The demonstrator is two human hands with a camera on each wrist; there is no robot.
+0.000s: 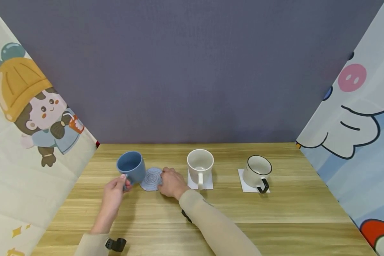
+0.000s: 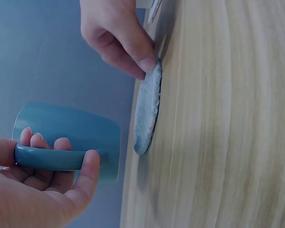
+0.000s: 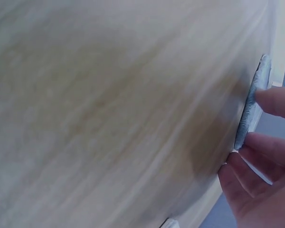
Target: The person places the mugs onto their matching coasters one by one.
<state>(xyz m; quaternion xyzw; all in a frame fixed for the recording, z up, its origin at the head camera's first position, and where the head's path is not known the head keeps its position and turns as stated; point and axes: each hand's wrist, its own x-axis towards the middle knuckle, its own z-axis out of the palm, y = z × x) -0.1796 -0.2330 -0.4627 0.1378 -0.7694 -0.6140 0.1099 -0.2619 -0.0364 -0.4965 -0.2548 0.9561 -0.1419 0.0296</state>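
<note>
A blue mug (image 1: 131,166) is held by its handle in my left hand (image 1: 114,190). In the left wrist view the fingers curl through the mug's handle (image 2: 50,157), and its base hangs a little off the tabletop. Right of it lies a round, woven grey-blue coaster (image 1: 151,179). My right hand (image 1: 172,183) pinches that coaster's right edge between thumb and fingers. The right wrist view shows the thumb on the near face of the coaster (image 3: 252,107), which looks low over the wood; whether it fully touches the table I cannot tell.
A white mug (image 1: 199,160) stands on a square white coaster (image 1: 208,183) just right of my right hand. Farther right, a white mug with black rim and handle (image 1: 258,170) sits on another white coaster (image 1: 246,185). A grey panel (image 1: 192,71) rises behind the wooden table (image 1: 291,206).
</note>
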